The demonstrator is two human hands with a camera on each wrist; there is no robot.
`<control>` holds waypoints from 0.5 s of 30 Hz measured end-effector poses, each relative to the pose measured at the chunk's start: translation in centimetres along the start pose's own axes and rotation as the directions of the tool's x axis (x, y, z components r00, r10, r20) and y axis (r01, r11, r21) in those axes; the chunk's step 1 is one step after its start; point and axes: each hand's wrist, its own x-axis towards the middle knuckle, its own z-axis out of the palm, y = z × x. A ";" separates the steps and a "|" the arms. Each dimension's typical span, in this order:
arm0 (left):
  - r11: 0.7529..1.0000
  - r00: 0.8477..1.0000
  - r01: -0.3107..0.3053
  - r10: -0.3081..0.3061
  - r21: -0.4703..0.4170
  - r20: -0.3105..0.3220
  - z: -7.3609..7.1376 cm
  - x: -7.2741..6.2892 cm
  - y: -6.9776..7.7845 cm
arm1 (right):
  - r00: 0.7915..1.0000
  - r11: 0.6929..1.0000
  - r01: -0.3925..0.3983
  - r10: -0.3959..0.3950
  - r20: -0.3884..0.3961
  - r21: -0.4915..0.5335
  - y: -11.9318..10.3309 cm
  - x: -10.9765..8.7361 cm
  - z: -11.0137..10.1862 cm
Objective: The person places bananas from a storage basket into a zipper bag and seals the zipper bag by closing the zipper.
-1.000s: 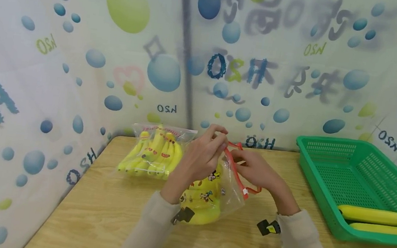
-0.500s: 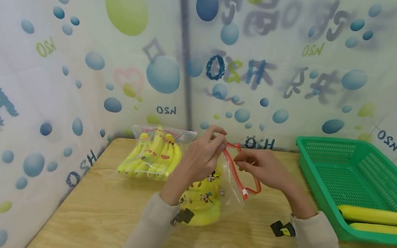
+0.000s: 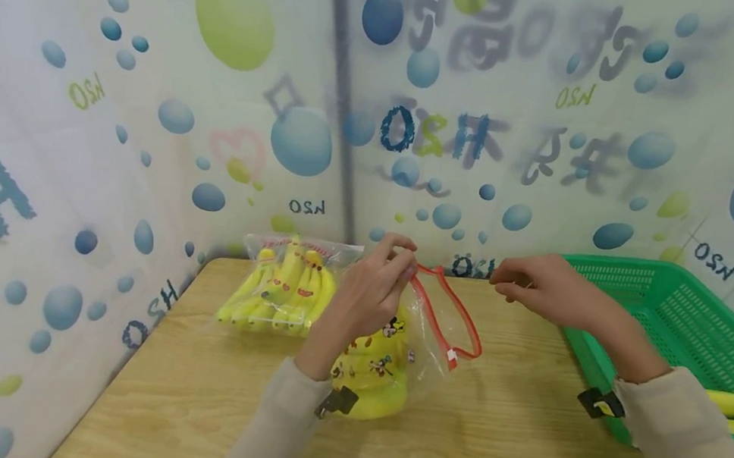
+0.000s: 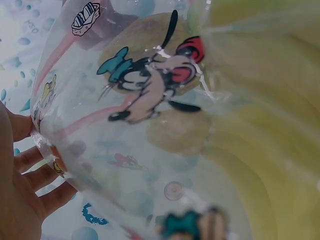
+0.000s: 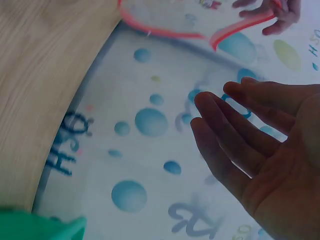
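My left hand point(image 3: 373, 287) pinches the upper edge of a clear zip bag point(image 3: 429, 336) with a red zipper rim, its mouth spread into a loop. Yellow bananas point(image 3: 380, 400) lie inside, behind printed cartoon figures. In the left wrist view, thumb and fingers hold the plastic point(image 4: 150, 90) at its edge. My right hand point(image 3: 548, 288) is in the air between the bag and a green basket point(image 3: 726, 327), holding nothing; its fingers are loosely bent in the right wrist view. Two bananas point(image 3: 733, 404) in the basket are partly hidden by the right sleeve.
A second clear bag point(image 3: 277, 290), full of bananas, lies behind and left of the held one on the wooden table point(image 3: 194, 406). A wall sheet point(image 3: 253, 93) printed with bubbles stands right behind the table's far edge.
My right hand has let go of the red zipper rim and moved right, to the basket's near left side. My left hand stays at the bag's edge. The zipper loop now shows fully.
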 end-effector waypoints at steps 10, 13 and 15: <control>1.000 1.000 -0.011 0.011 -0.005 -0.008 0.1 -0.2 -0.1 | 0.983 0.991 -0.106 0.116 0.142 -0.080 5.2 -1.2 -1.9; 1.000 1.000 -0.008 0.008 -0.005 -0.006 0.0 -0.2 -0.1 | 0.960 0.981 -0.141 0.168 0.223 -0.130 7.4 -1.6 -2.4; 1.000 1.000 -0.005 0.005 -0.005 -0.005 0.1 -0.2 -0.1 | 0.944 0.972 -0.163 0.203 0.261 -0.166 8.8 -2.0 -2.8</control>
